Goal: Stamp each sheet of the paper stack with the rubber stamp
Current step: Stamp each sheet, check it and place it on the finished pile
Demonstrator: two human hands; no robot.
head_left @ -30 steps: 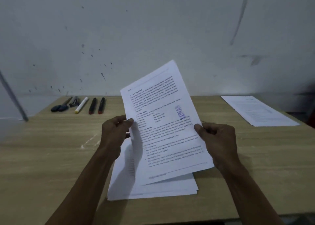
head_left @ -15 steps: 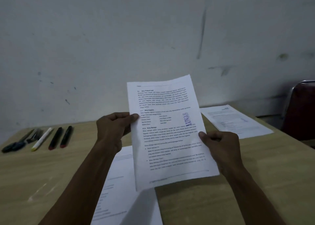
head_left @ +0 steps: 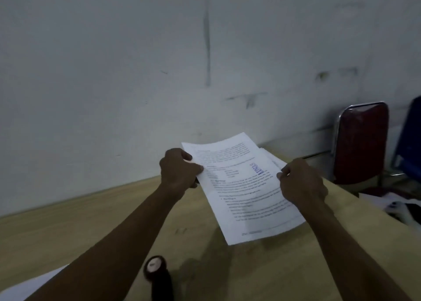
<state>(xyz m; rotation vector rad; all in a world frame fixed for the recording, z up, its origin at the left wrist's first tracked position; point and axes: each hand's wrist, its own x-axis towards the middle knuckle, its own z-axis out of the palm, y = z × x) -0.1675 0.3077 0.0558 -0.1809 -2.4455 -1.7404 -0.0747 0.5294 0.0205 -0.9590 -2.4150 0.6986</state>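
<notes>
White stamped sheet [head_left: 248, 193], left hand [head_left: 178, 169], right hand [head_left: 301, 182] gripping

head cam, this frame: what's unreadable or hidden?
- Stamped sheet: printed lines blurred; blue stamp mark hard to read.
- Pile under it: mostly covered by the sheet and the right hand.
- Rubber stamp: blurred, base cut by the bottom edge.
- Paper stack: hidden by the left forearm and frame edge.
</notes>
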